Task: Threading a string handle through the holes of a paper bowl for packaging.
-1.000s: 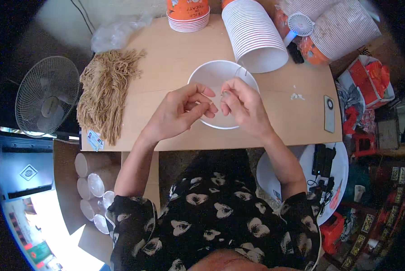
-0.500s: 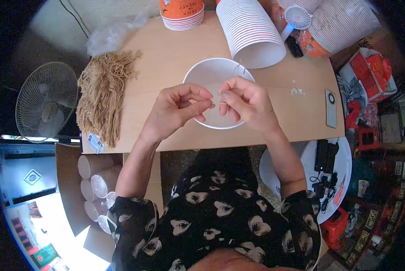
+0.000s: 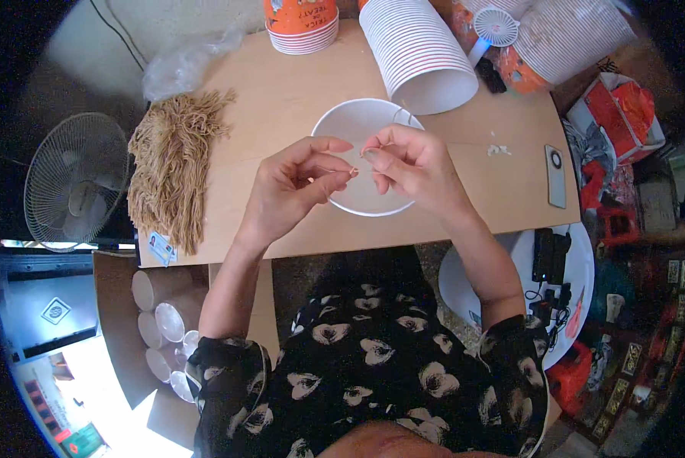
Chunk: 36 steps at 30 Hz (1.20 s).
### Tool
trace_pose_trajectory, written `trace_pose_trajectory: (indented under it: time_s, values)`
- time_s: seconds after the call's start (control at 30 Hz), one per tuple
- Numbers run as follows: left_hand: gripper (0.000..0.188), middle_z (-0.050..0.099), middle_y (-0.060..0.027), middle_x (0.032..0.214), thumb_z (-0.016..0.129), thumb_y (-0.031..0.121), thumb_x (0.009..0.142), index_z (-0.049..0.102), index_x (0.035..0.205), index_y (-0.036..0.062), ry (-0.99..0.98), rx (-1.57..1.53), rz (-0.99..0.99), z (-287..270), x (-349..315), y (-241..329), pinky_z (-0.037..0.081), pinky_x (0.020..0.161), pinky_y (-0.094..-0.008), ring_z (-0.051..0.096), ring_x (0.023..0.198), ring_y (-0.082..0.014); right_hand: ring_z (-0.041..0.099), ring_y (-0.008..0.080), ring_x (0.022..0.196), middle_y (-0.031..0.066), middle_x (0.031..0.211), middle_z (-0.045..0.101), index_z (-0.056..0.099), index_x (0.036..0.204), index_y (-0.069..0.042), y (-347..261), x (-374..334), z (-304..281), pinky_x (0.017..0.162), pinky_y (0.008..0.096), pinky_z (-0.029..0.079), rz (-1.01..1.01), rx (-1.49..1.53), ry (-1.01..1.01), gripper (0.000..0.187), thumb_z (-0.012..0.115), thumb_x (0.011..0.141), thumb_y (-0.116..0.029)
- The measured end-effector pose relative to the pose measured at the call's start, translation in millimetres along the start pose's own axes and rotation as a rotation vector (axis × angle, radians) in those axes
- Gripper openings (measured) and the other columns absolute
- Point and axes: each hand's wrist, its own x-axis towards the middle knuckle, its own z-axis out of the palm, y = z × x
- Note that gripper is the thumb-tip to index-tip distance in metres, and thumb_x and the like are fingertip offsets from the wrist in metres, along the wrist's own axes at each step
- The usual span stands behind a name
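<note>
Both hands were held over a white tub (image 3: 364, 126), which had been set with its mouth up near the middle of the surface (image 3: 510, 191), toward the near edge. The left hand (image 3: 300, 187) was half curled, its index finger lifted away from the thumb; a tiny pale bit was seen at the thumb tip, too small to be identified, so a firm grasp could not be told. The right hand (image 3: 407, 164) was bent with thumb and index finger brought close together, and whether anything was pinched there could not be told. The 2 hands were kept apart by a narrow gap. A bundle of tan twine (image 3: 170, 175) was laid along the left edge, with a card (image 3: 161, 248) at the near left corner and a clear plastic bag (image 3: 186, 69) by the far left corner. At the far edge, orange tubs (image 3: 303, 23) were stacked, and a stack of nested white tubs (image 3: 420, 61) was laid on its side. Wrapped tubs (image 3: 575, 42) and a small white fan (image 3: 496, 27) were grouped at the far right corner. A phone (image 3: 556, 177) was placed by the right edge.
</note>
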Motion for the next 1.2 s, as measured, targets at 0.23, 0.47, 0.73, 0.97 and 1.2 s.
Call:
trace_pose_trajectory:
  time_s: [0.23,0.47,0.73,0.97,1.2]
  values:
    - [0.033,0.073,-0.0055,0.093,0.070,0.001,0.090,0.063,0.122,-0.0008,0.107,0.075,0.077,13.2,-5.1,-5.3,0.055,0.071,-0.0221,0.067,0.082,-0.0083,0.055,0.0037,0.059,0.0000,0.070,0.061,0.064,0.100,0.002,3.7,-1.7,7.3,0.053,0.0194,0.043,-0.064,0.029,-0.006,0.009,0.061,0.097,-0.005]
    - [0.017,0.072,-0.0062,0.091,0.072,0.002,0.089,0.071,0.106,-0.0016,0.196,0.201,0.186,20.1,-11.5,-14.3,0.056,0.068,-0.0230,0.067,0.080,-0.0101,0.056,0.0039,0.061,-0.0008,0.072,0.061,0.064,0.098,0.004,-5.3,-6.3,12.8,0.055,0.0198,0.045,-0.045,-0.024,-0.012,0.008,0.060,0.095,-0.002]
    - [0.014,0.072,-0.0047,0.096,0.070,0.005,0.092,0.071,0.105,-0.0006,0.103,0.176,0.140,8.5,-5.7,-14.3,0.054,0.066,-0.0219,0.067,0.078,-0.0090,0.055,0.0042,0.060,-0.0013,0.070,0.060,0.065,0.099,0.002,-7.7,-2.5,5.1,0.053,0.0204,0.042,-0.086,-0.048,0.035,0.012,0.060,0.097,-0.009]
    - [0.014,0.073,-0.0073,0.095,0.069,0.010,0.093,0.069,0.102,-0.0012,-0.080,-0.016,-0.208,-1.8,2.6,10.4,0.053,0.065,-0.0206,0.070,0.078,-0.0104,0.056,0.0056,0.068,0.0008,0.082,0.064,0.066,0.105,0.000,4.8,4.7,4.3,0.057,0.0224,0.045,-0.197,-0.056,0.120,0.016,0.062,0.096,-0.012]
    - [0.014,0.073,-0.0098,0.095,0.068,0.010,0.093,0.068,0.101,-0.0015,-0.080,-0.137,-0.255,-8.9,5.6,1.0,0.055,0.066,-0.0211,0.071,0.078,-0.0119,0.065,0.0231,0.081,0.0071,0.088,0.067,0.069,0.094,-0.006,3.4,-19.7,14.4,0.072,0.0347,0.050,-0.596,-0.647,0.329,0.017,0.076,0.078,-0.005]
